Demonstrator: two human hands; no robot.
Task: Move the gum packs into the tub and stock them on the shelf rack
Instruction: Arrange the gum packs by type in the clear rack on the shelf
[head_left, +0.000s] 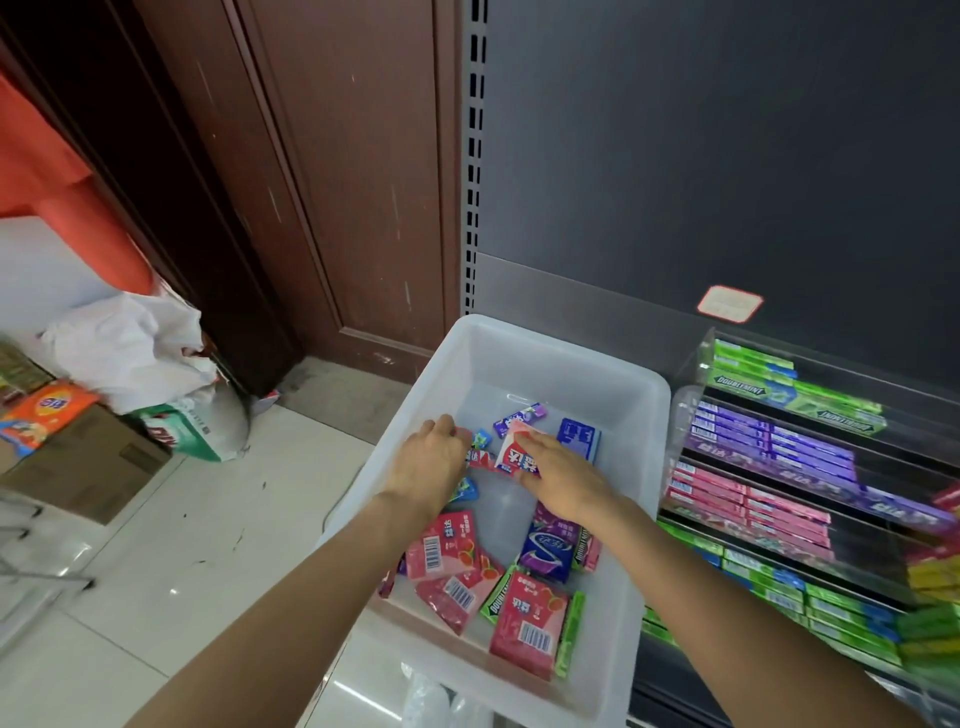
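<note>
**Both hands down in the tub among the gum packs**

We see a translucent white plastic tub (613, 395) sitting just beside the dark shelf rack (779, 467), its right wall close against the rack's clear tiered dividers. Both bare hands reach into the tub from the near side.

The left hand (434, 460) has its fingers curled down over a small red-and-white pack at the tub's middle; its fingertips are hidden, so we cannot tell whether it truly grips that pack. The right hand (563, 475) holds a pink-and-white flat gum pack (511, 449), tilted up on edge, fingers laid along its right side and thumb beneath. The two hands sit near each other, not touching.

Loose on the tub floor lie more packs: pink barcode-printed packs (447, 545) near the front, a purple glossy pack (550, 545) under the right forearm, a green Doublemint pack (498, 597), and a blue pack (579, 436) toward the back.

The rack already carries rows of green, purple and pink gum boxes (769, 447).

On the left, on the pale tiled floor (182, 545), stand a brown cardboard box (88, 467) and a white plastic bag (130, 348), in front of a dark brown wooden door (311, 182).
</note>
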